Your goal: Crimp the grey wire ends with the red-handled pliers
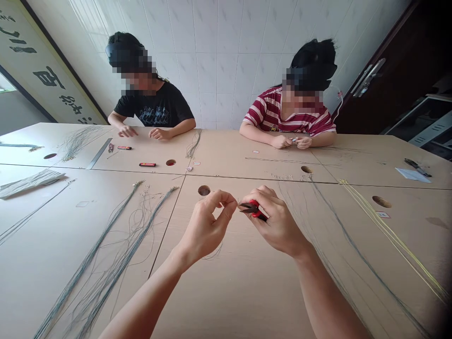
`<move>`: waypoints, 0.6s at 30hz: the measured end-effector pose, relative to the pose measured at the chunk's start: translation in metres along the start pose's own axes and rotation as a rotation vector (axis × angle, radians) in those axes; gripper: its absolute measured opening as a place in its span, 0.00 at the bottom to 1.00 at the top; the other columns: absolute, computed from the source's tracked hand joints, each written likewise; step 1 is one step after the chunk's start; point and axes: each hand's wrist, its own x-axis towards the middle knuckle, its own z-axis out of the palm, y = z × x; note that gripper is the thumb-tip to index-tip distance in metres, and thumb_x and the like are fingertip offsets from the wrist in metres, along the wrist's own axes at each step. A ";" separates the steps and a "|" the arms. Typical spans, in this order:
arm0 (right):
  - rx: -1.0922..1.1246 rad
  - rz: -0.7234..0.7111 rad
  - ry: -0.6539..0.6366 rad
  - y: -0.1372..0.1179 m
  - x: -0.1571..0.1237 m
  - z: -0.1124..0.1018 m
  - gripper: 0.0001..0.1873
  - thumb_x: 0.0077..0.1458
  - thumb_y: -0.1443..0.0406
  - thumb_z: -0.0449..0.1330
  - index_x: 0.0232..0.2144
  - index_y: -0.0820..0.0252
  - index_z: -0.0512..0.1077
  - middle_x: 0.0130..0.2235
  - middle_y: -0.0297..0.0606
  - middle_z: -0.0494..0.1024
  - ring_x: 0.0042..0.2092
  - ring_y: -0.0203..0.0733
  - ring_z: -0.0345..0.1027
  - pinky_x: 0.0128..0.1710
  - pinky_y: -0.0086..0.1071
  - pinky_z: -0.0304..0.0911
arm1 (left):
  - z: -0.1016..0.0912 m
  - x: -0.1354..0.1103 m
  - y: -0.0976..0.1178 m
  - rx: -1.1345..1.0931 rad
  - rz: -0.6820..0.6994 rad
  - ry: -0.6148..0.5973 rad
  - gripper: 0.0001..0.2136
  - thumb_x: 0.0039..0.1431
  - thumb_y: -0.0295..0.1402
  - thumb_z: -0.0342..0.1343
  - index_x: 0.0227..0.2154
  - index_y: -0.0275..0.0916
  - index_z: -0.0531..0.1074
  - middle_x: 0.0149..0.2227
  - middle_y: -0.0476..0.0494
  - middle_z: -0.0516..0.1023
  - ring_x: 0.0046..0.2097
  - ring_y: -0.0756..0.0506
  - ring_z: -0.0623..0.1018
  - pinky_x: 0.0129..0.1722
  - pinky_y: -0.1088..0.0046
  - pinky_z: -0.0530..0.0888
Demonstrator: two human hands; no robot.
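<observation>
My left hand [208, 221] is raised above the beige table [247, 282], its thumb and fingers pinched on a thin wire that trails down below it. Right beside it, my right hand [273, 216] grips small red-handled pliers [253, 209], whose dark jaws point left at the pinched wire end. The two hands almost touch at the fingertips.
Long bundles of grey wire [106, 254] lie to the left, more grey wire [353, 245] and yellow wire [391, 235] to the right. Round holes [204, 190] dot the table. Two people sit across, one in a black shirt [158, 108], one in red stripes [271, 113], hands on the table.
</observation>
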 end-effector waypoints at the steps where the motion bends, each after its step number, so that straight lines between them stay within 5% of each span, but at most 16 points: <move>1: -0.023 -0.022 0.016 0.000 0.000 0.001 0.06 0.60 0.72 0.54 0.33 0.56 0.65 0.29 0.34 0.70 0.34 0.40 0.61 0.39 0.35 0.59 | 0.000 0.001 0.001 -0.017 -0.013 -0.007 0.07 0.63 0.30 0.50 0.28 0.40 0.67 0.28 0.50 0.73 0.32 0.50 0.70 0.36 0.72 0.68; 11: 0.134 0.106 0.048 0.000 0.002 0.009 0.06 0.61 0.64 0.57 0.31 0.55 0.64 0.29 0.33 0.67 0.32 0.38 0.61 0.33 0.32 0.60 | 0.001 0.005 -0.003 -0.053 -0.006 0.010 0.07 0.64 0.31 0.49 0.29 0.40 0.66 0.29 0.50 0.72 0.32 0.50 0.68 0.37 0.71 0.66; 18: -0.013 -0.069 0.061 0.006 0.001 0.012 0.09 0.56 0.75 0.55 0.33 0.55 0.64 0.28 0.32 0.70 0.34 0.40 0.60 0.39 0.36 0.58 | 0.003 0.004 -0.007 -0.050 0.007 0.005 0.07 0.63 0.29 0.49 0.29 0.39 0.66 0.29 0.50 0.73 0.31 0.50 0.68 0.36 0.71 0.67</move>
